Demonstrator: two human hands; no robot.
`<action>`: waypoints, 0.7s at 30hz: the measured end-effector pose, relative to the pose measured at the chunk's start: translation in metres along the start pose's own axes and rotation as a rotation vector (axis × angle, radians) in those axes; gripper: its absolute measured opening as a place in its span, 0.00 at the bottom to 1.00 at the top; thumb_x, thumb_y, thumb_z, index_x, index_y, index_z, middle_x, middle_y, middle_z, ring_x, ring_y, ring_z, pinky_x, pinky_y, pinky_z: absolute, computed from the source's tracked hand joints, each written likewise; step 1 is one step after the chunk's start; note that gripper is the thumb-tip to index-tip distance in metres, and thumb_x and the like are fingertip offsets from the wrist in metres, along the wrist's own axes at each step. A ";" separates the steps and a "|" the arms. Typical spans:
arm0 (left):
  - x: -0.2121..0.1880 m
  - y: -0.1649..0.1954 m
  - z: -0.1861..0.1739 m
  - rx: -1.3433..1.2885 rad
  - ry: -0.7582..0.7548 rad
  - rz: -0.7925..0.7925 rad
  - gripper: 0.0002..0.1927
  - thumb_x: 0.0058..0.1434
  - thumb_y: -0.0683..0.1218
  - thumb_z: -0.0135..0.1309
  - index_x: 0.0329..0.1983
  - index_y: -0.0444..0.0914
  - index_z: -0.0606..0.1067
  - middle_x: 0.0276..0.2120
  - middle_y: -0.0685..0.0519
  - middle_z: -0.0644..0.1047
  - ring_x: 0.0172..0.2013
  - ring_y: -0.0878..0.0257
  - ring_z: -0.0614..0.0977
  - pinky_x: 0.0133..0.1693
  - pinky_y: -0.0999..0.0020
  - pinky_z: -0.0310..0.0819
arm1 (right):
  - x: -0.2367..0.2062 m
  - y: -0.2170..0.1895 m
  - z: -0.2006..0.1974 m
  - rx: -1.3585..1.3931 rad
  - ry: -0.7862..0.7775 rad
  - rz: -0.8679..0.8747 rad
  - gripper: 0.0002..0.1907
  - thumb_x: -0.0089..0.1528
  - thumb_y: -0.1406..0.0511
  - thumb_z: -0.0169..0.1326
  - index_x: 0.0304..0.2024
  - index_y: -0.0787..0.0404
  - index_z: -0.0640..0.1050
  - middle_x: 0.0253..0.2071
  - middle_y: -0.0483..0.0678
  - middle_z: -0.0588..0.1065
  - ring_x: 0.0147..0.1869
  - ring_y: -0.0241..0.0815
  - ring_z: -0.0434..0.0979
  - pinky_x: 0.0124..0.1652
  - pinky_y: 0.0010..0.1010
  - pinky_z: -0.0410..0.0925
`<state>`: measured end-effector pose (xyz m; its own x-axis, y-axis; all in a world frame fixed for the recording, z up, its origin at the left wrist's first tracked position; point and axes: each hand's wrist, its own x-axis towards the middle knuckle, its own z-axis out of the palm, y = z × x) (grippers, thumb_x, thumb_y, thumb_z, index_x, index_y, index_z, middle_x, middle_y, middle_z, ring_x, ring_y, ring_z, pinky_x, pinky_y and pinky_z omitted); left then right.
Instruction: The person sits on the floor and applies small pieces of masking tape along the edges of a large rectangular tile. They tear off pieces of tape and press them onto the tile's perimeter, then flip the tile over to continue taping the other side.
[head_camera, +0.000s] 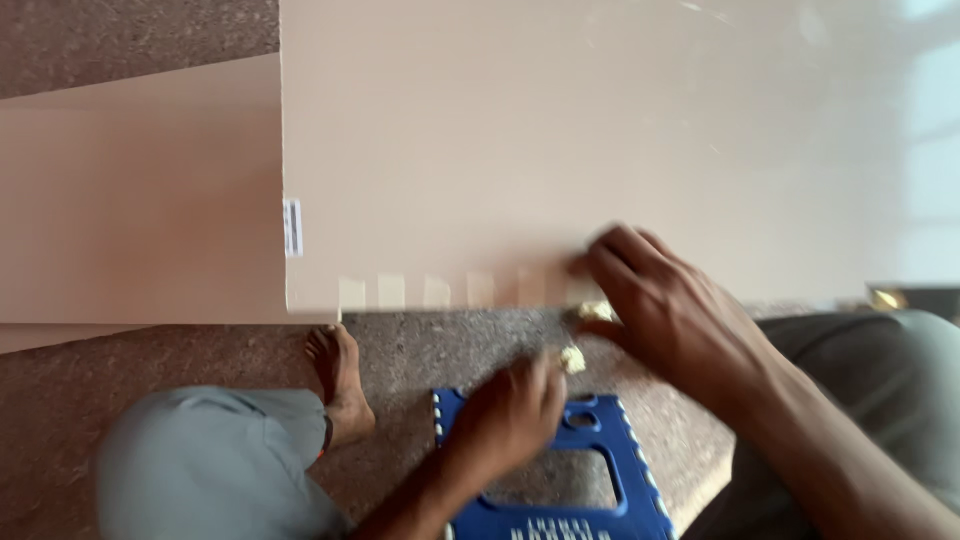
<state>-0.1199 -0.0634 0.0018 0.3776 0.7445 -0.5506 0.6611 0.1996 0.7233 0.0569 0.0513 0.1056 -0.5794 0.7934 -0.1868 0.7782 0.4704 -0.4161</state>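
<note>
A large pale pink glossy panel (600, 150) lies on the speckled floor in front of me, with several light tape strips (430, 292) along its near edge. My right hand (665, 305) rests on that near edge, fingers pressed over a small yellowish piece (597, 311). My left hand (510, 415) hovers just below the edge, pinching another small yellowish bit (572, 359) between its fingertips. Both hands are blurred by motion.
A second pale panel (130, 200) lies to the left, partly under the first. A blue plastic stool (580, 480) stands between my knees. My bare foot (340, 380) and grey trouser legs (200, 470) rest on the brown speckled floor (90, 390).
</note>
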 end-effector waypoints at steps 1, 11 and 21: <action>0.007 0.000 -0.004 -0.061 0.091 0.041 0.20 0.72 0.51 0.43 0.59 0.34 0.70 0.43 0.43 0.81 0.40 0.57 0.84 0.45 0.60 0.82 | 0.001 0.000 0.007 -0.026 0.052 -0.032 0.28 0.52 0.57 0.67 0.48 0.67 0.76 0.50 0.52 0.75 0.54 0.50 0.77 0.48 0.37 0.76; 0.070 -0.013 -0.046 -1.480 0.193 0.061 0.23 0.68 0.55 0.50 0.60 0.37 0.69 0.50 0.47 0.82 0.49 0.58 0.85 0.51 0.62 0.81 | 0.036 0.014 0.030 -0.227 0.225 -0.171 0.31 0.57 0.67 0.70 0.60 0.68 0.72 0.51 0.59 0.79 0.48 0.52 0.82 0.45 0.39 0.78; 0.049 0.010 -0.050 -1.424 0.228 -0.026 0.21 0.74 0.51 0.42 0.58 0.31 0.72 0.48 0.43 0.81 0.48 0.56 0.85 0.49 0.62 0.84 | 0.019 0.007 0.030 -0.235 0.243 -0.230 0.30 0.58 0.69 0.68 0.59 0.69 0.70 0.43 0.56 0.81 0.49 0.53 0.82 0.47 0.45 0.77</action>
<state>-0.1268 0.0069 0.0027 0.1757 0.7872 -0.5912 -0.5821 0.5674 0.5824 0.0442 0.0578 0.0727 -0.6924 0.7124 0.1145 0.6858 0.6991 -0.2025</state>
